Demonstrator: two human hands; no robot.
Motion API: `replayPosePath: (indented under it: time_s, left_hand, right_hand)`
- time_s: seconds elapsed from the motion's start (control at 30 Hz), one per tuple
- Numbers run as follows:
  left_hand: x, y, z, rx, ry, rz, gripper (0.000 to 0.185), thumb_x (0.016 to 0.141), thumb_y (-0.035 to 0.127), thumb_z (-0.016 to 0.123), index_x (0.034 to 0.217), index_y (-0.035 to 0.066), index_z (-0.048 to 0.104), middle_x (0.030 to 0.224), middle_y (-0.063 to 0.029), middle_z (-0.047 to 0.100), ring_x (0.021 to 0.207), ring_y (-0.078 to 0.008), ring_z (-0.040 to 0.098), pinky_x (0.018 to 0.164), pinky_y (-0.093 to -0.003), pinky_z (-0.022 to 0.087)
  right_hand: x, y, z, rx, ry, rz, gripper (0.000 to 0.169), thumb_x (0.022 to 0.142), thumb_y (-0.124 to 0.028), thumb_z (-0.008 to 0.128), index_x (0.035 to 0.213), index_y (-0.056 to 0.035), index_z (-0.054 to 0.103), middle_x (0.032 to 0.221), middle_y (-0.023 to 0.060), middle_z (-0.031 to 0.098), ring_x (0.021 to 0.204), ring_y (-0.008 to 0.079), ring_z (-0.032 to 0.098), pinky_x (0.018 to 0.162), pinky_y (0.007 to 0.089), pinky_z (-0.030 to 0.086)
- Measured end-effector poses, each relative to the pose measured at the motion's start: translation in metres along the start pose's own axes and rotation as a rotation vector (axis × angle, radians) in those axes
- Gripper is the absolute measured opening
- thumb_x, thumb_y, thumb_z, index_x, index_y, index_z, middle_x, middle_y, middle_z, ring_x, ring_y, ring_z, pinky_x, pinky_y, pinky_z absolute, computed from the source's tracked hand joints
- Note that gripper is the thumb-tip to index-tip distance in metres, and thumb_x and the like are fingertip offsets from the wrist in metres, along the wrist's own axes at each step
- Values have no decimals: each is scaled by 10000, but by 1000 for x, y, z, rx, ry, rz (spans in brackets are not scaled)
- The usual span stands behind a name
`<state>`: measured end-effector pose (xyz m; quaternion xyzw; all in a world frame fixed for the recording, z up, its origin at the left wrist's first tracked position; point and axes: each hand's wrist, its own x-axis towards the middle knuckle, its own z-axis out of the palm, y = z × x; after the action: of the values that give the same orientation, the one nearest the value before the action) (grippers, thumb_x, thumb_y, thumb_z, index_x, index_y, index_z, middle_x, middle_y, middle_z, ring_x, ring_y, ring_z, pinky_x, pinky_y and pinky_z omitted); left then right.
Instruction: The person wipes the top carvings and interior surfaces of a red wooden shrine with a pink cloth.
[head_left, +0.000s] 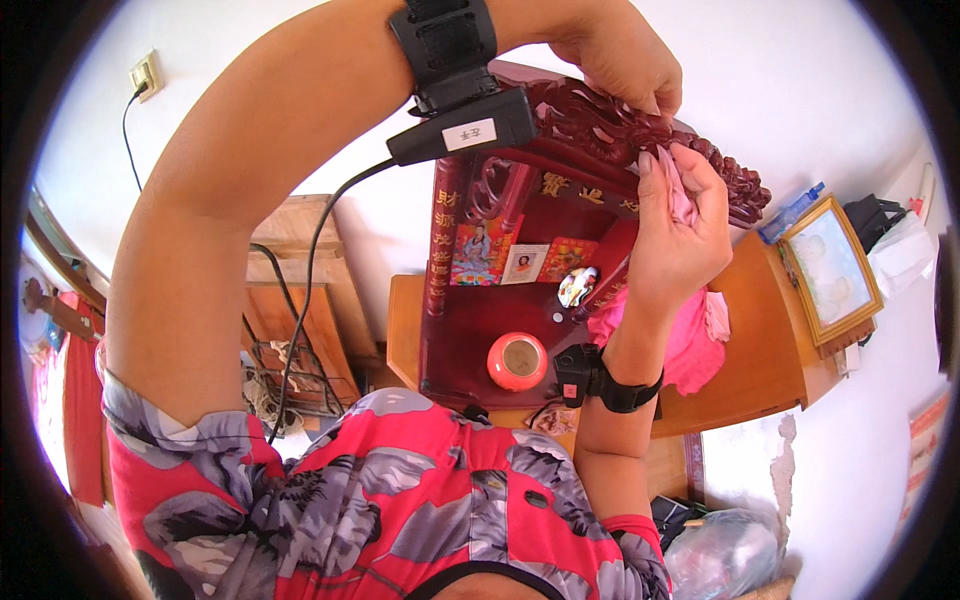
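Observation:
In front of me stands a dark red lacquered wooden altar cabinet (487, 330) with gold characters on its posts and lintel. Its top bears a carved openwork crest (592, 124). My left hand (634, 64) reaches over the crest, fingers bent down at its upper edge; whether they grip anything is hidden. My right hand (679, 240) pinches a crumpled pink cloth (679, 191) between thumb and fingers against the crest's front. Inside the cabinet are a red round incense pot (517, 361), a small glossy figurine (577, 287), and colourful devotional pictures (480, 251).
The cabinet stands on a curved wooden table (757, 322). Bright pink fabric (694, 349) lies right of it. A gold picture frame (832, 270) and a blue bottle (791, 214) stand farther right. Wooden boards (300, 330) lean at left. A black cable (315, 247) hangs from my left wrist device.

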<state>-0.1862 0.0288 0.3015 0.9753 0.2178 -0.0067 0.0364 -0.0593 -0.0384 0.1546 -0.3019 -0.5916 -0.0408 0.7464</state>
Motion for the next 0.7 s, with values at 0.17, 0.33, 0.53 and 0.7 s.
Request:
replayPosePath:
  time_s: [0.17, 0.33, 0.53, 0.7]
  left_hand:
    - [1, -15, -1, 60, -11, -192, 259, 855, 93, 511, 1041, -52, 618, 930, -186, 662, 834, -254, 597, 760, -359, 467]
    - [-17, -5, 6, -459, 109, -190, 309, 877, 107, 522, 1125, -67, 581, 985, -175, 664, 879, -229, 612, 786, -334, 479]
    - [-4, -21, 14, -787, -35, -82, 296, 887, 172, 576, 1097, -33, 613, 951, -62, 666, 799, -177, 588, 747, -320, 479]
    - [-7, 0, 9, -160, 63, -288, 251, 856, 201, 587, 949, -22, 658, 787, -69, 666, 704, -171, 572, 667, -337, 463]
  right_hand:
    - [-5, 1, -5, 14, 1, 23, 203, 779, -9, 704, 960, 8, 615, 876, 70, 642, 721, 94, 577, 652, 235, 481]
    - [-8, -2, -2, -11, -39, 70, 177, 773, -11, 705, 932, -16, 627, 810, 60, 639, 692, 91, 568, 627, 232, 476]
    - [-1, 1, -3, -65, -15, 19, 139, 777, -11, 701, 900, -13, 635, 796, 69, 637, 676, 98, 571, 619, 231, 477]
    - [-4, -2, -2, -26, -4, 48, 143, 788, -17, 697, 914, -2, 630, 821, 87, 652, 718, 100, 607, 637, 237, 503]
